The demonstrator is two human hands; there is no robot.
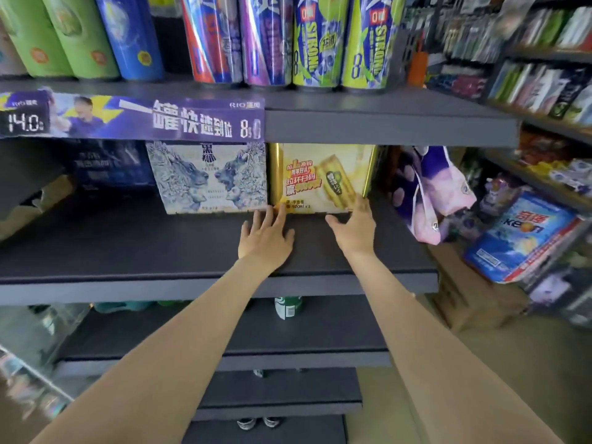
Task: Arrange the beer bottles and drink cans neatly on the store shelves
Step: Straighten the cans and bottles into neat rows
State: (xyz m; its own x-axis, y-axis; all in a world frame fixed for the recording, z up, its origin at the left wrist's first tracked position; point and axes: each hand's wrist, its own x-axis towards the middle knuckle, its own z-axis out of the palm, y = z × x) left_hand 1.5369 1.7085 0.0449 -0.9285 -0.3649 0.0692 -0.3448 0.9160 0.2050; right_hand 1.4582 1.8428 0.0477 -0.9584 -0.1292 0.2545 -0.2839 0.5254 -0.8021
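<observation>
The tall cans (317, 40) at twelve o'clock look like glossy printed metal; the shelf board (144, 245) is matt, smooth dark grey; the gold carton (320, 177) (printed card, apparently) shines slightly; the white-and-blue carton (206, 177) is duller; at three o'clock, a cloth-like purple bag (429, 187).

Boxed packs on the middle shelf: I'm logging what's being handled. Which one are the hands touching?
The yellow-gold pack, rightmost; left hand and right hand reach its front. The white-and-blue pack beside it isn't handled.

Even, fairly bright store light. Glare streaks the cans (269, 40) at 12 o'clock. Wide-angle bending at the edges; blur softens the goods (544, 75) at 2 o'clock and the corner at 8.
</observation>
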